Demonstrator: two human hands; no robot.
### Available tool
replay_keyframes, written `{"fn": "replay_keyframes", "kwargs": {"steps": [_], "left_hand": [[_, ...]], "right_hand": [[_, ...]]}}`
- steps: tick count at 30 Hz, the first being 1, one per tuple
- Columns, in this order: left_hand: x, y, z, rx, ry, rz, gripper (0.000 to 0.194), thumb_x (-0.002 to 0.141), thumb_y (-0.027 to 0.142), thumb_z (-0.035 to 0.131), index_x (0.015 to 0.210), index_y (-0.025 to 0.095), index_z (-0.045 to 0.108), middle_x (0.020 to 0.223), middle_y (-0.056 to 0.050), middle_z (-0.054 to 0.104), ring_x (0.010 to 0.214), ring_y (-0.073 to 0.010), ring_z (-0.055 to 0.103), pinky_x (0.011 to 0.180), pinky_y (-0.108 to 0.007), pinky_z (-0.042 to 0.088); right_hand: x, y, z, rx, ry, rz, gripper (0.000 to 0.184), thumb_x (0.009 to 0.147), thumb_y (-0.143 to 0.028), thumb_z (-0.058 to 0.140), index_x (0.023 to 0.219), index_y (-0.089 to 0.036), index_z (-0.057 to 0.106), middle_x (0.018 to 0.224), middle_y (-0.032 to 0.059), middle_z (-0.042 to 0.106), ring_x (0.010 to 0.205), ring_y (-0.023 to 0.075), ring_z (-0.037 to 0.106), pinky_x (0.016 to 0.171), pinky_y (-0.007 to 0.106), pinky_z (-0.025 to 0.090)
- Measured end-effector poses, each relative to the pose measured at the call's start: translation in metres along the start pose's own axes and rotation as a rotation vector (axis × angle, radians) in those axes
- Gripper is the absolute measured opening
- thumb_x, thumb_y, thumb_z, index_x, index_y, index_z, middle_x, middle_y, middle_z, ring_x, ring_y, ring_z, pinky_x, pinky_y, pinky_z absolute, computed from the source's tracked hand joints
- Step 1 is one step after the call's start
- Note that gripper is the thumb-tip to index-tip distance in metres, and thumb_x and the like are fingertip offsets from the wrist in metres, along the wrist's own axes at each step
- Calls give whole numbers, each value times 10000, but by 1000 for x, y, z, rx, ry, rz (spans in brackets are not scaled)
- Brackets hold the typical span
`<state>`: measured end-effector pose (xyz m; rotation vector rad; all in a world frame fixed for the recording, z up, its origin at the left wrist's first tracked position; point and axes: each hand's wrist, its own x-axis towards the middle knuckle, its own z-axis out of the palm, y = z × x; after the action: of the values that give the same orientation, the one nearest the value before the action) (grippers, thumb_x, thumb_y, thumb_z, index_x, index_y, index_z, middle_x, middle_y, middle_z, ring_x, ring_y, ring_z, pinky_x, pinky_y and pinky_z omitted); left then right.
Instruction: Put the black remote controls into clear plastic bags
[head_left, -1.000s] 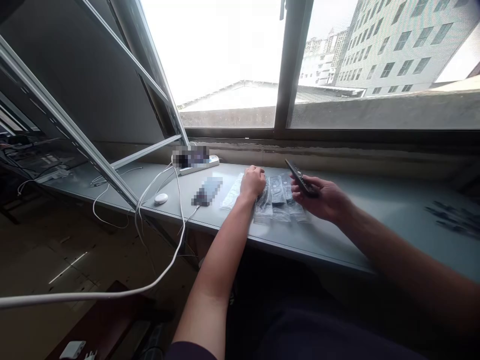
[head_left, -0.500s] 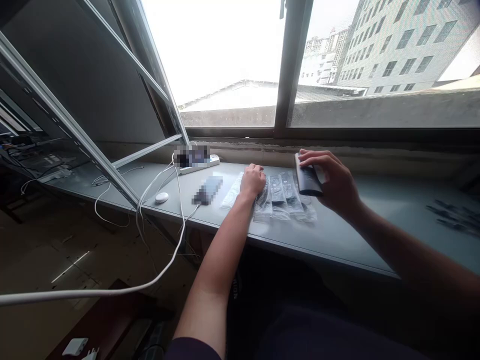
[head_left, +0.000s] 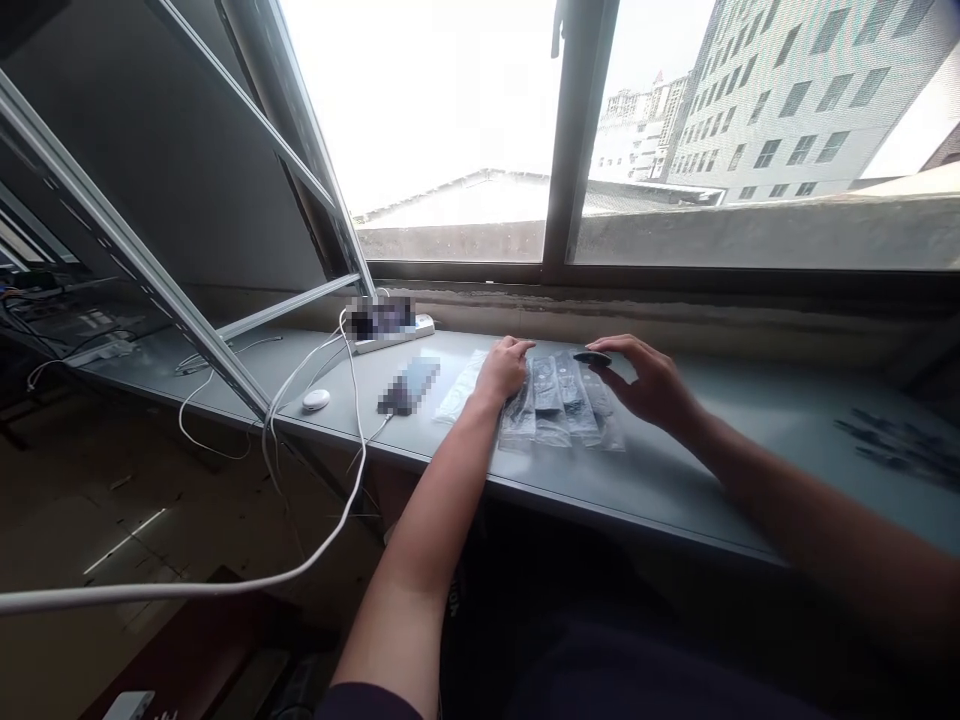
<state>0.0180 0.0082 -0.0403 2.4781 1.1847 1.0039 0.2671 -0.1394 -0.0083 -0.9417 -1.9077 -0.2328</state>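
Right hand pinching dark device near clear bags, thumb below, likely for control. Left hand at bags, maybe steadying; can't tell grip.

Left hand at clear bags; right hand holding slim dark object nearby.
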Motion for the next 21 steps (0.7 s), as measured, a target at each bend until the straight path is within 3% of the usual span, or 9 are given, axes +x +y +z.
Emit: {"fn": "replay_keyframes", "kwargs": {"steps": [7,11,15,18,21], "left_hand": [[3,-2,4,17,-1,-30,447,1165,250,473,1483,147,770,1475,-174,752,1418,-311,666,1295,-432,495],[4,-1,3,8,1,-29,424,1168,261,479,1458,168,774,1478,-164,754,1429,-305,661,1295,-431,488],[3,0,2,-9,7,-38,398,1163,259,495,1431,192,783,1458,-157,756,1425,-297,663,1280,-423,496],[3,0,2,-10,7,-38,391,1161,256,500,1422,192,784,1451,-159,755,1422,-294,661,1280,-421,492],[3,0,2,-14,1,-42,404,1168,263,482,1436,184,773,1456,-162,751,1416,-296,659,1264,-425,503]], "right_hand": [[-7,-2,8,118,-30,109,248,1108,-337,740,1326,-333,621,1387,94,845,1246,347,835,998,534,687],[-7,-9,5,-38,-25,187,196,1060,-420,734,1202,-301,670,1080,98,858,912,356,828,833,519,661],[-5,-19,2,73,-61,294,190,1121,-435,613,1263,-315,650,967,41,809,724,267,724,749,437,614],[-3,-23,1,82,-105,291,264,1124,-434,611,1349,-312,672,985,39,792,737,264,698,756,429,600],[-1,-25,0,60,-188,240,350,1131,-448,607,1425,-287,709,1109,87,786,908,311,737,877,477,620]]}}
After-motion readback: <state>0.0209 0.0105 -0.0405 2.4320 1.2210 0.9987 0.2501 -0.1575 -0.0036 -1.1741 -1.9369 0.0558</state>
